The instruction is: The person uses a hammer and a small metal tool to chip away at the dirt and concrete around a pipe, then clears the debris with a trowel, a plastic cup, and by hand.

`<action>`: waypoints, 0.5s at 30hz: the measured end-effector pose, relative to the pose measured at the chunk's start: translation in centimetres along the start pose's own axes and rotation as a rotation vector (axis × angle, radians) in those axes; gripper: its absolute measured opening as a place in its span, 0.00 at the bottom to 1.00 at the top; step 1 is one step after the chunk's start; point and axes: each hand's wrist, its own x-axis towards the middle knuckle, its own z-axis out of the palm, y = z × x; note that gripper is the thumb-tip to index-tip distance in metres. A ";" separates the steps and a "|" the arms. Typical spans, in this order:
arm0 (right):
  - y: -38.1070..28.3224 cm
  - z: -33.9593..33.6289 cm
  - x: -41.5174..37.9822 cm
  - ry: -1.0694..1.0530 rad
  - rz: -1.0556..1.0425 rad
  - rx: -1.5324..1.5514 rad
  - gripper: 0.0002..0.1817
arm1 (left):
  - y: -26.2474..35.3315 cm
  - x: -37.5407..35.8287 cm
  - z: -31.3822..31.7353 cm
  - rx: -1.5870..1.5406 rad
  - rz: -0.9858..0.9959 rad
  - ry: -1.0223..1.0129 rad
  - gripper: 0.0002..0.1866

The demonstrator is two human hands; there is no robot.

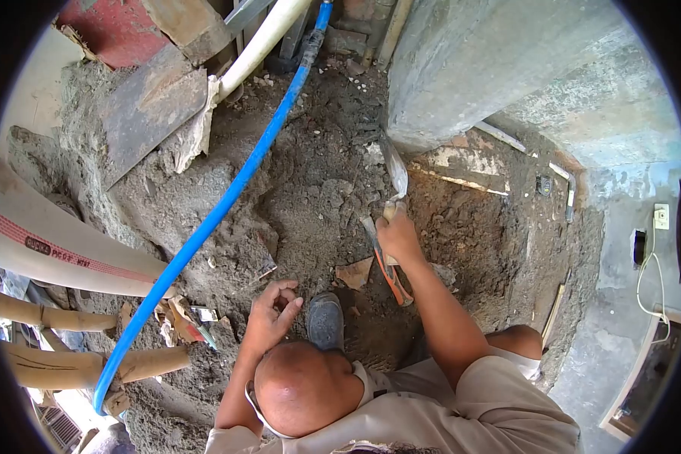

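Observation:
My right hand (398, 236) is closed around the handle of a trowel (396, 172). The trowel's metal blade points away from me, over the wet grey mortar (333, 163) by the foot of a concrete pillar. Just below that hand, a tool with an orange and black handle (395, 281) lies on the ground, its far end partly hidden. My left hand (272, 314) hovers near my knee, fingers loosely bent and thumb apart, with nothing visible in it. Close to it are my dark boot (325, 321) and a broken tile piece (354, 273).
A blue hose (227, 200) crosses the left side. Beyond it lie a large white pipe (68, 242), bamboo poles (60, 367) and a flat board (155, 106). The concrete pillar (461, 76) rises at upper right. A white cable (643, 287) hangs on the right wall.

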 end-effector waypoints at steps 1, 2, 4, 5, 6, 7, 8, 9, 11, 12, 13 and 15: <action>-0.3 0.1 1.0 0.005 -0.074 -0.038 0.37 | -0.6 -0.7 -0.2 -0.085 -0.054 -0.005 0.14; -0.7 0.9 3.2 0.012 -0.074 -0.050 0.37 | -0.9 -1.0 -0.4 -0.170 -0.107 -0.009 0.14; -2.0 3.1 8.3 0.017 -0.089 -0.072 0.36 | 0.3 -2.1 -1.6 -0.138 -0.182 -0.008 0.14; -3.0 3.4 10.5 0.017 -0.114 -0.086 0.36 | 0.0 -2.9 -2.2 -0.219 -0.210 0.052 0.14; -3.2 2.6 11.1 0.007 -0.111 -0.084 0.36 | 0.1 -3.6 -2.8 -0.300 -0.246 0.113 0.14; -2.9 1.6 11.4 -0.150 -0.103 -0.008 0.37 | 0.5 -4.3 -3.7 -0.317 -0.243 0.116 0.14; -2.7 1.2 11.3 -0.304 -0.097 0.072 0.38 | 1.3 -4.9 -4.6 -0.330 -0.236 0.122 0.14; -1.9 1.6 10.6 -0.235 -0.082 0.263 0.29 | 2.1 -5.6 -5.0 -0.337 -0.249 0.181 0.14; 0.2 2.8 9.6 -0.399 -0.069 0.502 0.34 | 4.2 -6.4 -6.1 -0.327 -0.125 0.200 0.16; 0.7 3.2 9.0 -0.562 -0.052 0.740 0.40 | 5.0 -6.6 -6.5 -0.293 -0.075 0.233 0.17; 1.0 3.6 8.5 -0.567 -0.040 0.755 0.37 | 5.7 -6.9 -7.0 -0.267 -0.059 0.257 0.18; 0.2 2.9 10.5 -0.658 -0.044 0.814 0.34 | 7.4 -7.2 -7.1 -0.229 -0.046 0.312 0.20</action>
